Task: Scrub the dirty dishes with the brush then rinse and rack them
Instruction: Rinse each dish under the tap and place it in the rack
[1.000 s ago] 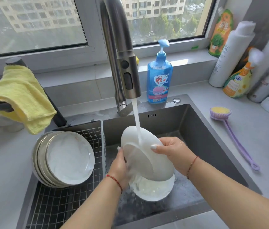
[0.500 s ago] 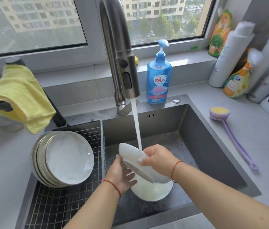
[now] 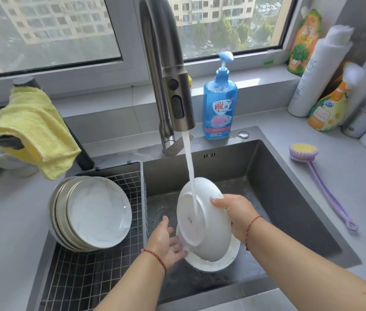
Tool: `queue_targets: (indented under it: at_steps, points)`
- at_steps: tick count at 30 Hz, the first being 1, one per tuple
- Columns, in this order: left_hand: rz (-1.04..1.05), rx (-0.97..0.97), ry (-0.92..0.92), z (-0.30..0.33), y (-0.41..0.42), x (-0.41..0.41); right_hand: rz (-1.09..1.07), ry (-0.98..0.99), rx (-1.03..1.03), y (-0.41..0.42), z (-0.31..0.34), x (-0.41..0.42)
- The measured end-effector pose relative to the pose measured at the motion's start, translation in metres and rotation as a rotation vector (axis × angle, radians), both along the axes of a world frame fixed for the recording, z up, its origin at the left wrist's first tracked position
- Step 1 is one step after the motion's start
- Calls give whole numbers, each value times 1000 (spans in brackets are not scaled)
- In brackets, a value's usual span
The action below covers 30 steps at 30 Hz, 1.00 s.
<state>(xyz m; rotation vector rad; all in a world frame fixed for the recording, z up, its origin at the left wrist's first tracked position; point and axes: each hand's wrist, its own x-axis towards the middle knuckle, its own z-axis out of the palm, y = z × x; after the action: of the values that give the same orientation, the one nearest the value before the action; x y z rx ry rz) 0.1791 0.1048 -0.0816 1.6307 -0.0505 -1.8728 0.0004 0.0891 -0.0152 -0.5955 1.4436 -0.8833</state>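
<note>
Right hand (image 3: 237, 215): gripped the bowl (image 3: 202, 221) by its rim, underside tilted into the tap stream so suds ran off.
Left hand (image 3: 166, 242): fingers loose, steadying the bowl's lower edge.
Brush (image 3: 321, 182): parked on the counter.
Rack (image 3: 83, 272): waiting beside the sink.

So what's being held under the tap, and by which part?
The right hand grips a white bowl by its rim; the left hand holds nothing.

A home kitchen: a steel sink (image 3: 289, 189) set in a grey counter under a window, with a tall tap (image 3: 166, 70) running into it. Behind the sink stands a blue soap bottle (image 3: 220, 104); left of it, stacked plates (image 3: 94, 212) lean in a wire rack (image 3: 83, 279).
</note>
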Motion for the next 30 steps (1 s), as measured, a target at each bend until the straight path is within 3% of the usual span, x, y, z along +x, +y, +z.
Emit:
queue_targets:
  at_steps: [9, 18, 23, 30]
  points:
    - [-35, 36, 32, 6, 2, -2, -342, -244, 121, -1, -12, -19]
    - [100, -77, 131, 17, -3, -1, -486, -589, 178, 0, -18, -31]
    - [120, -74, 112, 21, -7, -2, -521, -649, 220, 1, -21, -31]
    - [83, -49, 55, 18, 0, -3, -450, -571, 152, 5, -23, -31]
